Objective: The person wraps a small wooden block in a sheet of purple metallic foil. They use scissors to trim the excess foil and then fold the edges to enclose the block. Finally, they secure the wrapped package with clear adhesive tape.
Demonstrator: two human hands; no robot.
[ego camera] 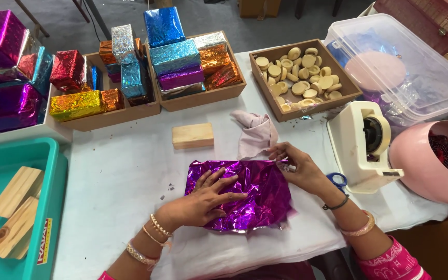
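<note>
We are pressing our left hand [206, 199] flat, fingers spread, on the purple foil sheet [242, 194] lying on the white table [120, 171]. Our right hand [296, 168] is pinching the foil's upper right corner between fingertips. Whatever the foil is covering is hidden from us.

To our mind, the fold is going best if the flat palm is keeping the sheet from sliding while the pinching fingers are drawing the edge snug and creasing it sharply, since this foil looks crinkly and apt to tear.

Just beyond the left hand a bare wooden block [193, 136] is lying, and a pale pink cloth [257, 132] is sitting beyond the right. Further off, wooden trays [203, 98] are holding foil-wrapped boxes [175, 57] in blue, silver, orange, red and gold. To the right of our right hand a cream tape dispenser [364, 145] is standing, blue scissors [338, 180] beside it.
</note>
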